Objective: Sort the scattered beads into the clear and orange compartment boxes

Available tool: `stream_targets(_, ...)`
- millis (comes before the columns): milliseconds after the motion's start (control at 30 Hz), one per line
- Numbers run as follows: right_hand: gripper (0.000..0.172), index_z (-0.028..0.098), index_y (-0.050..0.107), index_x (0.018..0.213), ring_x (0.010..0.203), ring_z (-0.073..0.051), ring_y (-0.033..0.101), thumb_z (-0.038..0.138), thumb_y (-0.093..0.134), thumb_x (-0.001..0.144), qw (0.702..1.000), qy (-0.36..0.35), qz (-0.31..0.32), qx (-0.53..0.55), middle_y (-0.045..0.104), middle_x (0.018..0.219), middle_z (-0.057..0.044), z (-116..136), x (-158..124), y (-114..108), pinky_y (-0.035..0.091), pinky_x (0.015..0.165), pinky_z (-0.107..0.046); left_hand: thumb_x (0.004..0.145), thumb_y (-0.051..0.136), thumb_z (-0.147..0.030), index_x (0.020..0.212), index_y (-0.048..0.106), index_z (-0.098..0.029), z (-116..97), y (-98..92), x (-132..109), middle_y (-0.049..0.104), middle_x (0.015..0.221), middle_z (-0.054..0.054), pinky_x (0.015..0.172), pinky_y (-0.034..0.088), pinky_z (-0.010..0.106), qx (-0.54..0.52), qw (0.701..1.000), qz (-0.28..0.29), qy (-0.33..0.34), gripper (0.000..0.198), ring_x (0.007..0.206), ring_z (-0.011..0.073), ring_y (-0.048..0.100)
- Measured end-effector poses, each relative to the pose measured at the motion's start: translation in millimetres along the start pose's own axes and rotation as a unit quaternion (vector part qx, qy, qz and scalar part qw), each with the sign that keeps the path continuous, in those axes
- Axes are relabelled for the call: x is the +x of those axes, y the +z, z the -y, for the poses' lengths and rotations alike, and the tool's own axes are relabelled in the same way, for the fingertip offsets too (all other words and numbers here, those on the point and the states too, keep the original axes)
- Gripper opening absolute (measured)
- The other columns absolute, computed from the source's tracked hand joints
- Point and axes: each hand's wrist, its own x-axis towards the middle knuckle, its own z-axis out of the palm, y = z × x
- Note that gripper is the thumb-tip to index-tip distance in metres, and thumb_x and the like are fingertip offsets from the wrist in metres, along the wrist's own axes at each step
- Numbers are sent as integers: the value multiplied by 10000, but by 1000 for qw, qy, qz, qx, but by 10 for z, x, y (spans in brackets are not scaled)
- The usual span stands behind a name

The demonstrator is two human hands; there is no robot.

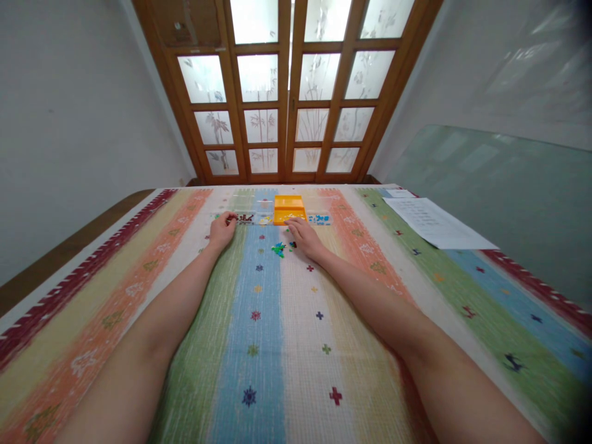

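Observation:
My left hand [223, 229] is at the left end of a clear plastic box, its fingers curled together beside a heap of dark brown pieces [245, 218]. What its fingertips hold, if anything, is too small to make out. My right hand [303, 236] reaches to the front of an open orange box [289, 201], with the fingers stretched over its near edge and the thumb apart. Pale yellow bits lie inside that box. On the cloth left of my right wrist is a small pile of green and blue pieces [279, 249].
Yellow pieces [265, 220] and blue pieces [319, 219] lie in clear plastic on either side of the orange box. Printed paper sheets [435, 222] rest at the right. A striped tablecloth [263, 370] covers the table; glazed wooden doors [289, 105] stand behind.

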Motion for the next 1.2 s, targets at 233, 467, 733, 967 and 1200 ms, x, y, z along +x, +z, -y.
stream_targets(233,587,205,738,1232,1190,-266,641,549,280,1104,989,101,-107,33,699,1241,-135,-384,111,-164,496,1107,-446,898,592,-234,1021,767,-221,-7,14,-7,749,894,43,807,477,326,14,1000,13,16,215,790,228,635)
stream_targets(467,536,203,742,1227,1210,-282,641,513,330,1083,989,109,-91,32,703,1271,-143,-526,139,-170,495,1122,-488,896,584,-231,1043,769,-213,-5,13,-26,738,862,45,813,477,333,34,999,20,36,238,815,237,647)
stream_targets(733,520,219,748,1261,1329,-270,584,486,336,1088,992,86,-91,-6,670,1363,-124,-533,135,-139,429,1205,-506,897,596,-237,1020,768,-224,8,17,-20,740,882,44,799,474,344,19,999,24,45,211,782,233,643)
stream_targets(967,347,208,769,1121,1128,-284,665,349,464,1035,990,99,-86,-43,753,1165,-123,-447,95,-261,503,1067,-497,899,602,-240,1041,771,-223,-41,-4,-38,733,858,43,795,475,349,31,998,32,42,221,784,239,637)
stream_targets(1200,219,219,760,856,857,-230,661,267,577,965,990,65,53,-110,766,919,-76,-227,75,-413,499,791,-339,902,613,-244,1057,785,-219,-124,19,-69,737,871,57,813,494,360,30,997,57,52,233,798,248,636)
